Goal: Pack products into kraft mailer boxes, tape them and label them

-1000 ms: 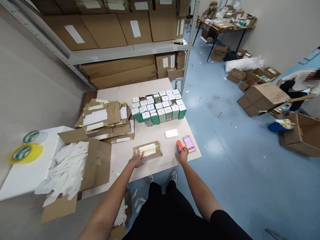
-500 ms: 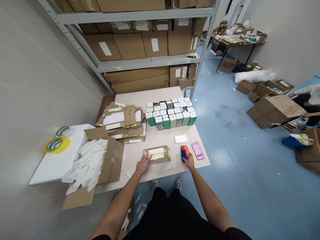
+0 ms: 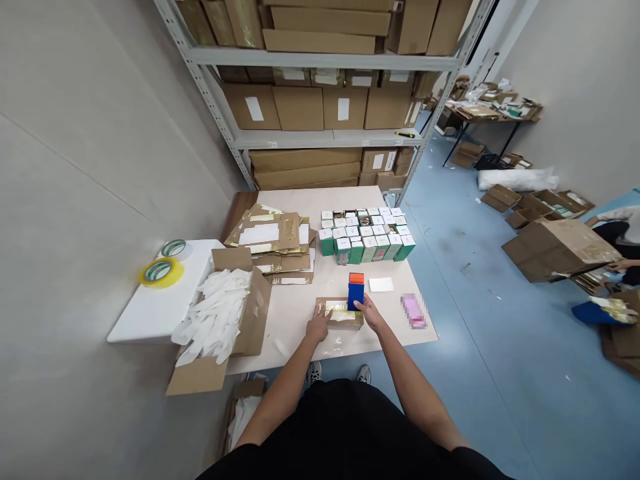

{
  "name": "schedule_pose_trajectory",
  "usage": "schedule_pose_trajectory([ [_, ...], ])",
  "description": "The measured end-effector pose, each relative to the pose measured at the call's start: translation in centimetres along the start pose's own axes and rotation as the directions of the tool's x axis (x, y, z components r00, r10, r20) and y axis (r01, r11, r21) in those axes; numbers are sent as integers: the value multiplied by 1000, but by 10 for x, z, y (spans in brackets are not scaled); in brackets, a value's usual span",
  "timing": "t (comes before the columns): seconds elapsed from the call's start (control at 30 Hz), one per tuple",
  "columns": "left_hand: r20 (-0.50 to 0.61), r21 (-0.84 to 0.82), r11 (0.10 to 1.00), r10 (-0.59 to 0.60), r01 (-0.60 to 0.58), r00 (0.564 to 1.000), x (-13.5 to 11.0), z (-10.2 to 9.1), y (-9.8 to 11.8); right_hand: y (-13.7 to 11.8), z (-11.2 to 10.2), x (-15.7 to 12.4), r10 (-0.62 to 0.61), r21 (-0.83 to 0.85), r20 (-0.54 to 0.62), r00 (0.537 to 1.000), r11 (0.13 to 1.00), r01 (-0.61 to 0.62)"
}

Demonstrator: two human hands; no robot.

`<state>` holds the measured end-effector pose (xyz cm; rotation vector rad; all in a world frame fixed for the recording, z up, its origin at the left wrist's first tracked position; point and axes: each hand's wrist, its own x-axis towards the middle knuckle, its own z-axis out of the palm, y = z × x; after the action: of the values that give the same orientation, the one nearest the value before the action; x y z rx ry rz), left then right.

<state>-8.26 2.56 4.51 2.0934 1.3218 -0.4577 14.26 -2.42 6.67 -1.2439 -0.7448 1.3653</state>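
A small brown cardboard box [image 3: 345, 323] with white labels and tape on top lies near the front edge of the table. My left hand [image 3: 318, 325] rests on the box's left end, its fingers spread over the top. In my right hand [image 3: 371, 313] is a blue and orange tape dispenser [image 3: 356, 293], held upright over the right part of the box. The dispenser hides some of the box top, and I cannot tell whether it touches it. A white card [image 3: 381, 285] and a pink blurred item [image 3: 414, 311] lie to the right.
Several green and white small boxes [image 3: 367, 237] stand in rows behind. Flattened cardboard [image 3: 273, 243] is stacked at left, beside an open carton [image 3: 255, 313] of white gloves [image 3: 215, 317]. Tape rolls [image 3: 163, 272] lie on a white surface. A shelf [image 3: 330, 138] stands behind; a co-worker's sleeve [image 3: 620, 213] shows far right.
My right hand has brought the tape dispenser leftward, from the table beside the box to over the box. My left hand stays on the box. The view has shifted, so the scene sits farther right.
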Motion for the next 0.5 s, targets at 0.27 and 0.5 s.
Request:
schedule_pose_trajectory([
  [0.27, 32, -11, 999, 41, -41, 999, 5, 3, -7, 35, 11, -10, 53, -140, 20, 998, 989, -50],
  [0.5, -232, -394, 918, -53, -44, 971, 16, -39, -6, 27, 3, -14, 64, -183, 90, 994, 982, -47],
])
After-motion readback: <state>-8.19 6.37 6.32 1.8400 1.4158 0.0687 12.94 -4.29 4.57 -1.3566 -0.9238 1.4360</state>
